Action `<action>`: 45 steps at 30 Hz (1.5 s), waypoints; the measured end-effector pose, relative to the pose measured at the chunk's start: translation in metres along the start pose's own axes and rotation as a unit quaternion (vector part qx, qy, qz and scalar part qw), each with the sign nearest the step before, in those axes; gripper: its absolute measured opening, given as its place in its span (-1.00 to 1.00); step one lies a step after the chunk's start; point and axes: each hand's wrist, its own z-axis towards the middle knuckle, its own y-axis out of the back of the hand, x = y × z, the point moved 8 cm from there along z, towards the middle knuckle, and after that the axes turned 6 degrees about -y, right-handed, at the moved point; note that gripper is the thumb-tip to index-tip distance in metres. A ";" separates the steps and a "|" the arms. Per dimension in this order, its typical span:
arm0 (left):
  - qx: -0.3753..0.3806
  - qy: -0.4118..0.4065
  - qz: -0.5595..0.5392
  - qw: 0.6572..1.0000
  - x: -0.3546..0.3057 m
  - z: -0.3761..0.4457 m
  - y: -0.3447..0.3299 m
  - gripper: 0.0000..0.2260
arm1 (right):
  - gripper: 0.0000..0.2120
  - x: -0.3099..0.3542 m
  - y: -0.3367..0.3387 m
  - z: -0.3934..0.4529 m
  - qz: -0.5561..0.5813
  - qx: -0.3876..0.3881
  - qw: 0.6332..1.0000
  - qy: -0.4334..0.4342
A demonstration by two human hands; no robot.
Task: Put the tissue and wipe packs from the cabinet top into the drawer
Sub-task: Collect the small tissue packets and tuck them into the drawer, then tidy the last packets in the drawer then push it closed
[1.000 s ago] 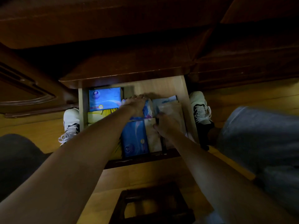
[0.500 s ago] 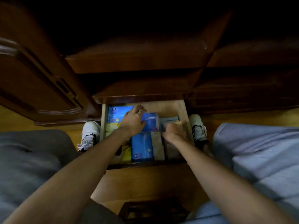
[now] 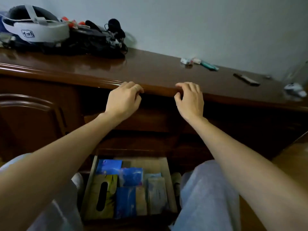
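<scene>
both hands sit at the front edge of the tabletop, empty, fingers loosely curled over the rounded lip: the left hand at about 11 o'clock from the frame centre, the right hand at about 1 o'clock, a clear gap of bare edge between them. whether the fingertips press the wood or only hover against it cannot be told.

the middle stretch of the tabletop behind the hands is bare polished wood. clutter keeps to the far ends: a white headset and a heap of black cables at 10 o'clock, a few small items and a teal pen at 1 o'clock, a dark flat remote at 2 o'clock.

the drawer stands open at 6 o'clock, between the person's knees, its pale wooden walls framing a tight fill. inside, a yellow tissue box with a dark oval slot lies along the left wall; blue packs lie beside it toward the middle, and paler, blurred packs fill the right side against the right wall. a strip of bare drawer floor shows at the back right.
</scene>
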 end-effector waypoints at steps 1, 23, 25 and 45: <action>-0.008 -0.004 0.012 1.000 0.001 0.012 0.001 -0.78 | -0.69 -0.006 -0.006 0.011 -0.010 0.029 0.999 -0.015; 0.127 0.014 -0.019 0.992 0.013 0.251 -0.172 -0.62 | -0.76 -0.111 -0.094 0.212 -0.080 0.175 0.977 -0.097; 0.133 0.028 -0.045 0.990 0.005 0.278 -0.211 -0.54 | -0.66 -0.142 -0.110 0.239 -0.082 0.176 0.973 -0.122; 0.184 -0.003 -0.060 0.981 0.009 0.413 -0.405 -0.62 | -0.70 -0.219 -0.248 0.433 -0.112 0.146 0.977 -0.104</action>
